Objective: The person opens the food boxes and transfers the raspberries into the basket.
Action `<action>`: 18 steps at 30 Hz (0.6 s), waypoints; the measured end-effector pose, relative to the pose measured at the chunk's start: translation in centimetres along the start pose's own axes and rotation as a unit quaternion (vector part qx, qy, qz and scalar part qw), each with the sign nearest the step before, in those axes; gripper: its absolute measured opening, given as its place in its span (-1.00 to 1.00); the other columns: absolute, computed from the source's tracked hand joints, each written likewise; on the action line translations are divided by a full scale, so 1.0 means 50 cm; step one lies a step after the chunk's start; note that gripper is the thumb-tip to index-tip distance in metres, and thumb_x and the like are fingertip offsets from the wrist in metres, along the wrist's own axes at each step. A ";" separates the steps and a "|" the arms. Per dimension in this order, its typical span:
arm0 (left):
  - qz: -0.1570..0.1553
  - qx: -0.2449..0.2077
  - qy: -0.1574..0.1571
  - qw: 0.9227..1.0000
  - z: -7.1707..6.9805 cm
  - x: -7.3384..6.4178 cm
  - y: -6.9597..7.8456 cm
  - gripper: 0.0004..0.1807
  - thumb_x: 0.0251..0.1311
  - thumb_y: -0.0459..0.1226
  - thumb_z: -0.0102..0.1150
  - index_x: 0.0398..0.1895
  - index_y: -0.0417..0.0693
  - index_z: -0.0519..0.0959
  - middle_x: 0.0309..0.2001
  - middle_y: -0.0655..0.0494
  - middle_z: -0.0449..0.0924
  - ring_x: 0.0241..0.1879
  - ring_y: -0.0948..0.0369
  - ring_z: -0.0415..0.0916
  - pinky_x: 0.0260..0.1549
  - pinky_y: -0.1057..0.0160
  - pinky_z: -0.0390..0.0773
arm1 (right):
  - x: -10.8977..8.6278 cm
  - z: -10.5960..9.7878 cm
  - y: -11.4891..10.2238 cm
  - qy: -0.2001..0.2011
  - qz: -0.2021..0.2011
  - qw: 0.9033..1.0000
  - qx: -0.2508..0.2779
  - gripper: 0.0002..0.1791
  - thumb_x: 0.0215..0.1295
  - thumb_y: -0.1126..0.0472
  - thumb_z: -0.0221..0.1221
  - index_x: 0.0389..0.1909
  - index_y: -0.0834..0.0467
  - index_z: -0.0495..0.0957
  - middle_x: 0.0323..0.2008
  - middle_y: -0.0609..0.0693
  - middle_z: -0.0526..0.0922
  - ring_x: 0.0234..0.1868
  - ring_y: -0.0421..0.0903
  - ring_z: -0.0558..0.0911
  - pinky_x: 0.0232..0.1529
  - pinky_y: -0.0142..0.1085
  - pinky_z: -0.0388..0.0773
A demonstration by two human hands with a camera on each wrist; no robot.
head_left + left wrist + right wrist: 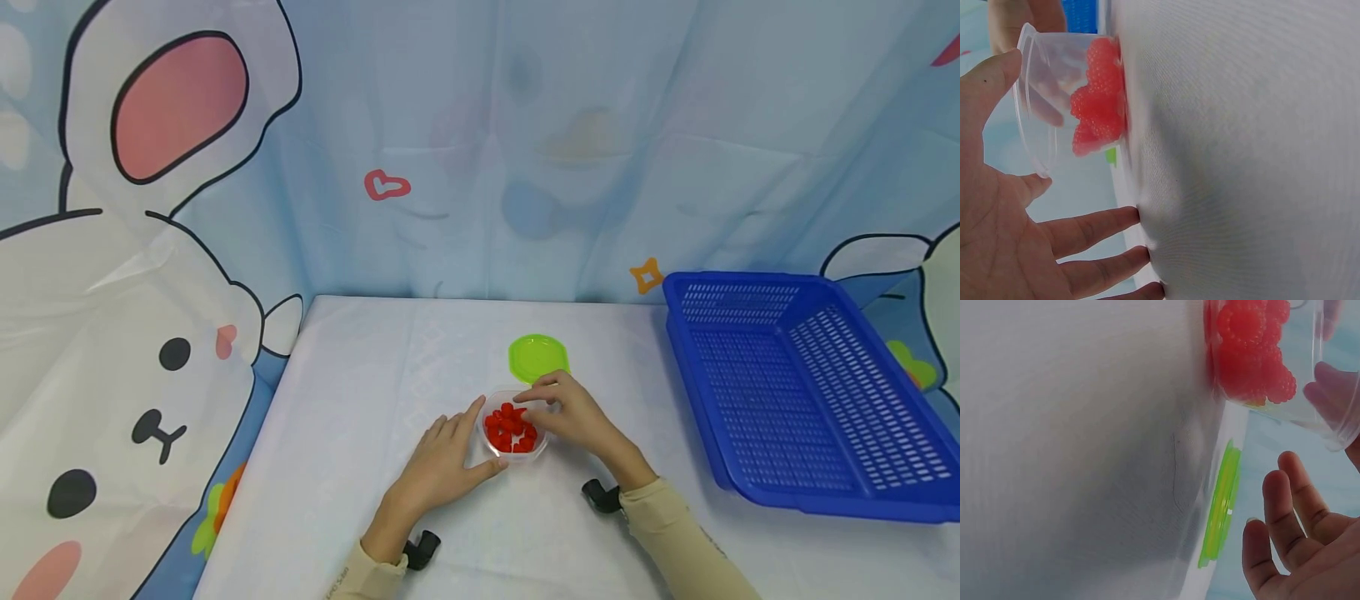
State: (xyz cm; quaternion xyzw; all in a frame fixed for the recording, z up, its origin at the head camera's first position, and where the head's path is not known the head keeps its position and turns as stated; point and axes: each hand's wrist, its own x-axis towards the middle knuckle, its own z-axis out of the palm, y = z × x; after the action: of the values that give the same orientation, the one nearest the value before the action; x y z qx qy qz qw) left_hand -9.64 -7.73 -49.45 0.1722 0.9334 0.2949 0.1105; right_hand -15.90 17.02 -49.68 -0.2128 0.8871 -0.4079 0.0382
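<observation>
A clear plastic tub (517,456) of red raspberries (506,427) stands on the white-covered table. My left hand (444,467) holds it from the left, thumb and index finger at opposite sides of the rim; its other fingers spread, with their tips down on the cloth in the left wrist view. From the right my right hand (572,412) reaches over the rim. Its thumb and index finger dip inside, above the raspberries (1100,100), and no berry shows between them. The remaining right fingers (1280,512) stay outside, loosely bent.
Just behind the tub lies a bright green lid (537,357). At the right of the table is a large blue slotted basket (705,425). A printed curtain (465,150) hangs behind the table's far edge.
</observation>
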 end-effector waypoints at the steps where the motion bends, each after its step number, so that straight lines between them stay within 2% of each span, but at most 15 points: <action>1: -0.001 0.000 -0.001 1.000 0.000 0.000 0.000 0.04 0.20 0.39 0.06 0.63 0.19 -0.04 0.44 -0.07 0.27 0.41 -0.22 0.15 0.38 -0.16 0.09 | 0.000 0.001 -0.003 0.002 0.000 1.000 -0.016 -0.75 0.19 0.27 0.41 -0.10 0.04 0.78 -0.06 0.05 0.52 0.00 0.03 0.47 -0.13 -0.06 0.49; 4: -0.002 0.000 -0.002 1.000 0.001 0.001 0.000 0.05 0.19 0.40 0.05 0.63 0.19 -0.05 0.44 -0.06 0.26 0.41 -0.22 0.15 0.38 -0.16 0.10 | 0.001 0.004 -0.009 0.005 -0.004 0.997 -0.074 -0.75 0.17 0.25 0.42 -0.11 0.01 0.79 -0.06 0.05 0.54 0.02 0.03 0.48 -0.10 0.00 0.44; 10: 0.001 0.002 -0.001 1.000 0.000 0.003 -0.002 0.05 0.20 0.40 0.04 0.63 0.20 -0.05 0.46 -0.05 0.24 0.41 -0.20 0.16 0.40 -0.13 0.07 | 0.005 0.006 -0.020 0.013 -0.022 0.985 -0.170 -0.79 0.10 0.21 0.47 -0.21 -0.03 0.81 -0.08 0.04 0.55 -0.01 0.05 0.50 -0.16 0.00 0.38; 13: -0.001 0.002 0.000 1.000 0.001 0.003 -0.002 0.05 0.19 0.40 0.05 0.63 0.20 -0.05 0.46 -0.05 0.25 0.41 -0.20 0.16 0.39 -0.14 0.08 | 0.006 0.006 -0.023 0.015 -0.025 0.983 -0.183 -0.83 0.08 0.21 0.49 -0.27 -0.04 0.82 -0.10 0.02 0.55 -0.04 0.05 0.49 -0.20 -0.04 0.36; 18: -0.002 0.000 0.001 1.000 0.002 0.003 -0.001 0.04 0.19 0.39 0.07 0.62 0.19 -0.03 0.45 -0.07 0.25 0.41 -0.21 0.16 0.39 -0.15 0.09 | 0.007 0.007 -0.023 0.012 -0.024 0.984 -0.177 -0.84 0.08 0.23 0.48 -0.30 -0.04 0.81 -0.14 -0.02 0.54 -0.06 0.02 0.49 -0.21 -0.06 0.35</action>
State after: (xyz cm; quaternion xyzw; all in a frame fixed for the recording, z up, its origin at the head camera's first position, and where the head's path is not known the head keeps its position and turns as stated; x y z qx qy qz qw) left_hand -9.77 -7.68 -49.59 0.1704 0.9337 0.2951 0.1101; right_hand -15.72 15.97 -49.02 -0.2330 0.9402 -0.2477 -0.0204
